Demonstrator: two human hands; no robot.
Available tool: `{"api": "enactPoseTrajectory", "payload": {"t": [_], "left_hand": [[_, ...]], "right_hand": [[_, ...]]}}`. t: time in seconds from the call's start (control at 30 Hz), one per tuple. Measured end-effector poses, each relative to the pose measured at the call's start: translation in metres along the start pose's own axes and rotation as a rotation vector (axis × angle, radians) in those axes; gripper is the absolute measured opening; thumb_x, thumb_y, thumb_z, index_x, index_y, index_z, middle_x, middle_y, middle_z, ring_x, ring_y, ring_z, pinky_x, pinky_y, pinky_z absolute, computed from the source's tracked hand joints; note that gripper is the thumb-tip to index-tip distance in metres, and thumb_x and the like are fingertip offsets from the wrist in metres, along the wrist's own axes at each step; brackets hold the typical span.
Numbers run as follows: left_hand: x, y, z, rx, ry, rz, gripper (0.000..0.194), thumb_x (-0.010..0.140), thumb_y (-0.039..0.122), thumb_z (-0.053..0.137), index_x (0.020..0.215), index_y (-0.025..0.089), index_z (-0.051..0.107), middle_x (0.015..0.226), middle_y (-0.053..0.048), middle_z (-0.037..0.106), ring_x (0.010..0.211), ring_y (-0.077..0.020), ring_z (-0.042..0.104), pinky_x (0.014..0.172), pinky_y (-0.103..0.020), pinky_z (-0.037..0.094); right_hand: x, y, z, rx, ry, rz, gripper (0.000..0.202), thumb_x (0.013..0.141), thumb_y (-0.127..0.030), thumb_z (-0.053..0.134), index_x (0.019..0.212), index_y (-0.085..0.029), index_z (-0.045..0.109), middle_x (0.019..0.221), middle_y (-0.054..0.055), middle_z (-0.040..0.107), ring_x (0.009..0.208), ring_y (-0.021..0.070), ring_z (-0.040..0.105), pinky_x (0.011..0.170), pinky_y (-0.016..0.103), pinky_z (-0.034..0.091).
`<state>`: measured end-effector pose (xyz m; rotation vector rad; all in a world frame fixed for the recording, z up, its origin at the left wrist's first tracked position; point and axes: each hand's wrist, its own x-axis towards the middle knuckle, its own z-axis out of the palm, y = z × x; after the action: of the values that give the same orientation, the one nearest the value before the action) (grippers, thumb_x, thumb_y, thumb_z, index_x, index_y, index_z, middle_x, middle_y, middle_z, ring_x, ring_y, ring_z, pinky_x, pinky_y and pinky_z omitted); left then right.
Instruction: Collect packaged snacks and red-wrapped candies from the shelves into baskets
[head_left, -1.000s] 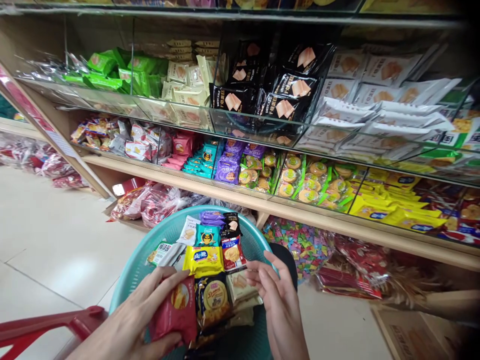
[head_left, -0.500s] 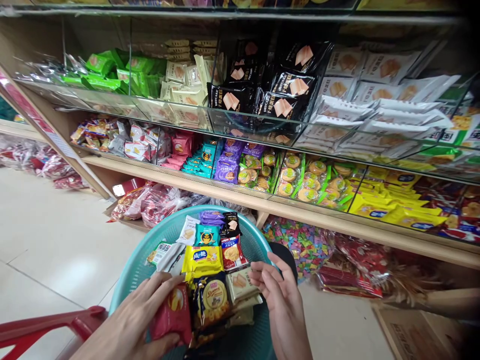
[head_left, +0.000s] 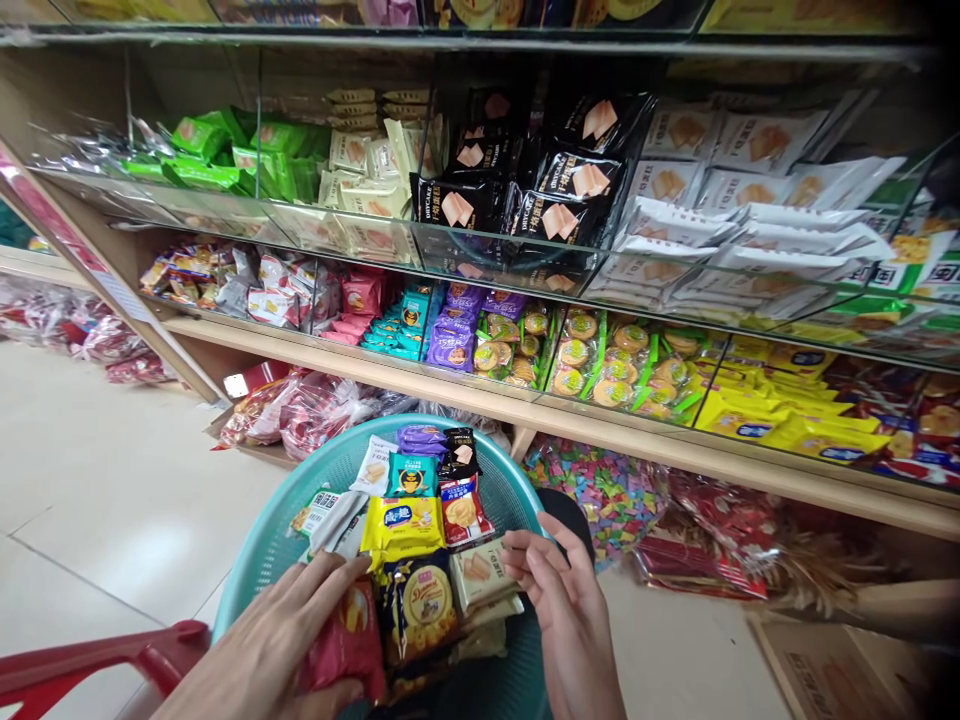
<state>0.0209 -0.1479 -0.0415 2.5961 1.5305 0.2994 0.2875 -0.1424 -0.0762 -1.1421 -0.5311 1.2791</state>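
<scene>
Gripping the red packet (head_left: 352, 635) near the basket's near-left edge, the left hand (head_left: 277, 620) curls its fingers over the top with the thumb along the lower side. The basket (head_left: 289, 485) already holds a varied set of packets, mostly with labels up; the red one is not yet released, and whether anything more is left cannot be told.

Right of it lies a dark packet (head_left: 420, 605), then a cream packet (head_left: 480, 572) on others like it. Beside that, at the right edge, the right hand (head_left: 570, 600) is loosely spread, gripping nothing; whether its fingertips touch the cream one is unclear. Beyond sit a yellow packet (head_left: 403, 527) and a teal packet (head_left: 412, 475), with a purple packet (head_left: 421, 438) and a black packet (head_left: 459, 452) by the far edge.

The wrappers are glossy, crimped film, plump and pillow-shaped; the basket is round teal plastic with a finely perforated wall. A smooth red bar (head_left: 82, 655) stands outside its left edge. Past the far edge, a pale wooden shelf (head_left: 375, 372) with glass dividers carries rows of similar packets, above pale, shiny floor tiles (head_left: 112, 480).
</scene>
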Motion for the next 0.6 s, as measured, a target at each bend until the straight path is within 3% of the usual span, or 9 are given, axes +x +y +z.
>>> {"api": "enactPoseTrajectory", "payload": {"t": [0.4, 0.6], "left_hand": [[0.011, 0.013, -0.004, -0.023, -0.055, -0.134, 0.061, 0.063, 0.033, 0.065, 0.123, 0.028, 0.051, 0.115, -0.005, 0.061, 0.105, -0.0274, 0.057, 0.085, -0.035, 0.05], [0.014, 0.005, 0.0, 0.056, -0.067, -0.165, 0.062, 0.069, 0.029, 0.059, 0.13, 0.028, 0.045, 0.12, -0.007, 0.057, 0.104, -0.0276, 0.057, 0.084, -0.037, 0.05]], "right_hand": [[0.005, 0.008, -0.003, 0.013, -0.007, -0.001, 0.05, 0.075, -0.041, 0.063, 0.118, -0.022, 0.045, 0.102, 0.007, 0.065, 0.089, 0.0204, 0.061, 0.082, 0.037, 0.047], [0.006, 0.006, 0.004, 0.022, 0.021, -0.01, 0.055, 0.069, -0.044, 0.067, 0.114, -0.02, 0.047, 0.095, 0.008, 0.067, 0.084, 0.0216, 0.063, 0.078, 0.037, 0.048]]}}
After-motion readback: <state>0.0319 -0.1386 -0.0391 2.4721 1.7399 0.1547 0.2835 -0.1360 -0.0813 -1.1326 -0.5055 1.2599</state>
